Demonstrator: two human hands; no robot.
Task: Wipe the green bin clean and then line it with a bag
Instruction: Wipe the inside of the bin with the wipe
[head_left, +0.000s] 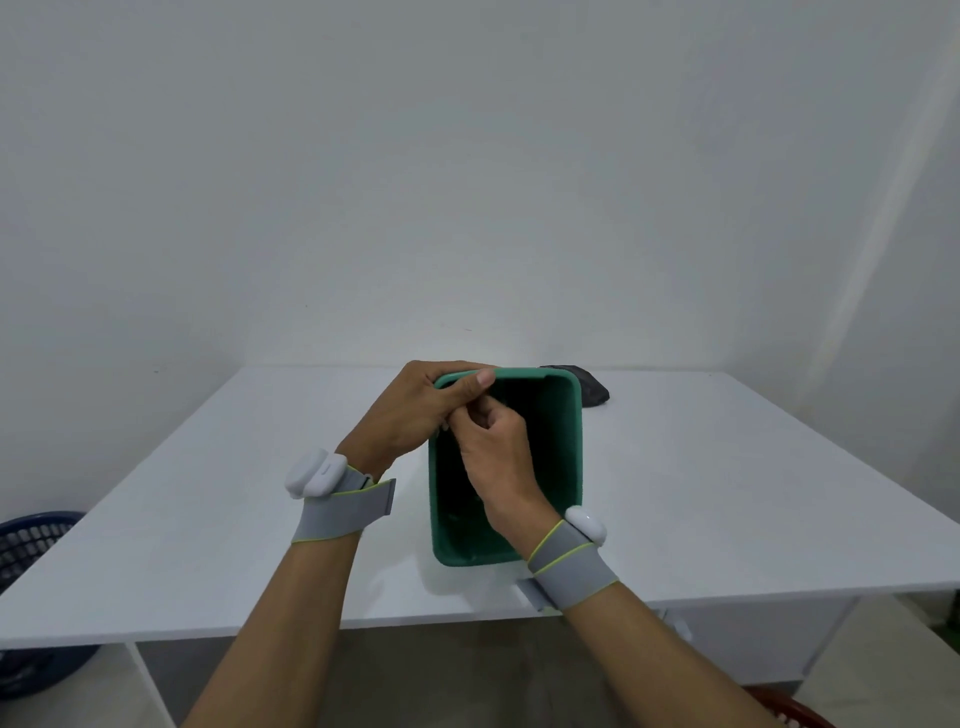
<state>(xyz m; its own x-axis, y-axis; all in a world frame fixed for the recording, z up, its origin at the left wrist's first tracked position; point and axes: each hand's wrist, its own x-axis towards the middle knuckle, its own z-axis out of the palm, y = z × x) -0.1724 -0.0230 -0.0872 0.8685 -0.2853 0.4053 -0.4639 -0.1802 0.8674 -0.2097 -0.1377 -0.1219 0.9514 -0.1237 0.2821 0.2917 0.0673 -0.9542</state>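
The green bin (563, 441) is standing upright on the white table (727, 493), near its front edge, its mouth facing up toward the camera. The left hand (410, 410) is gripping the bin's far-left corner, thumb lying along the rim and fingers curling over it. The right hand (493, 447) is reaching over the opening with fingers curled, meeting the left hand at that corner. It seems to be pinching something thin there, possibly a bag edge against the dark interior, but the view is too dim to tell. A dark grey crumpled thing (592, 389), perhaps a cloth, is lying on the table just behind the bin.

The bin is looking like thin moulded plastic: light, fairly stiff at the rolled rim, springier in the walls, and likely to slide on the smooth tabletop. The rim is the best place to hold, one hand steadying a corner. Any liner would be soft, slippery film, needing a fingertip pinch and folding over the rim.
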